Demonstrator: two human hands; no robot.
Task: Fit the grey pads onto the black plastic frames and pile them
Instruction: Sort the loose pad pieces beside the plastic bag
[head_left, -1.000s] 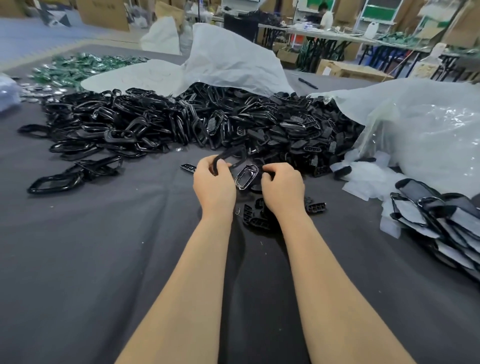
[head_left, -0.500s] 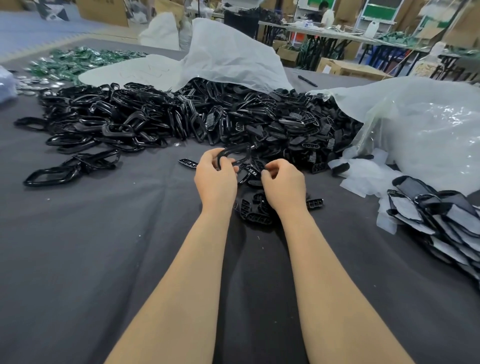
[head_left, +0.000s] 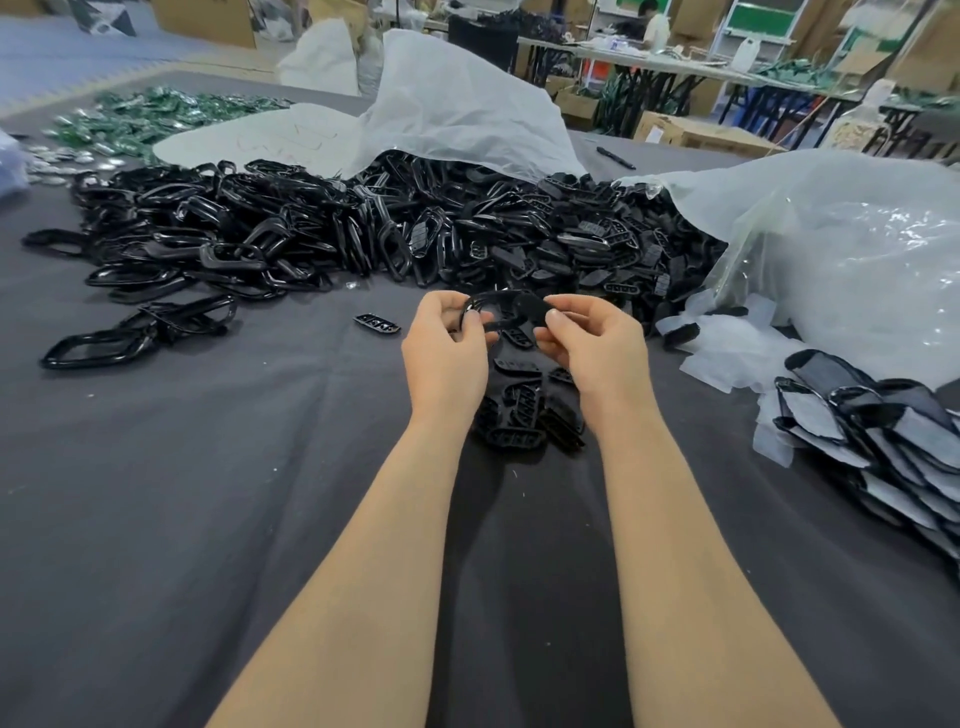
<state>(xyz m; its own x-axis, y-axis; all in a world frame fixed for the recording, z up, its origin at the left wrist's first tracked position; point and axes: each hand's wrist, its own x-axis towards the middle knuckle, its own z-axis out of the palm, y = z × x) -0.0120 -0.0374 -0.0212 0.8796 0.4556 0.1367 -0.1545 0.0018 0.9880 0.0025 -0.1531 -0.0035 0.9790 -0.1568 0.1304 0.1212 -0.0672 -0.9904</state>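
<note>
On dark grey cloth-covered tabletop (head_left: 208, 519): found no shift since a second back in the big far-side heap of loose black plastic oval frames (head_left: 311, 234), nor in the right-edge pile of finished frames faced with grey pads (head_left: 883, 447).

Logged change at the hands only. Worked low before, down near the small cluster of black perforated plastic inserts (head_left: 524, 415). Now lifted off the cloth and held above that cluster.

Judged: picking over, fitting step begun. Nothing yet added to the finished pile.

Left grip (head_left: 447, 353): clamped, fingers curled round the left end of one black oval plastic frame (head_left: 493, 304) held in the air.

Right grip (head_left: 597, 348): rolled palm partly upward compared with half a second ago. Thumb and forefinger pinched together on a small dark flat piece (head_left: 535, 314) set against the right end of the same frame. Cannot tell grey from black on that piece, nor whether seated in the frame.

Wrists close together, forearms entering from bottom of view.
</note>
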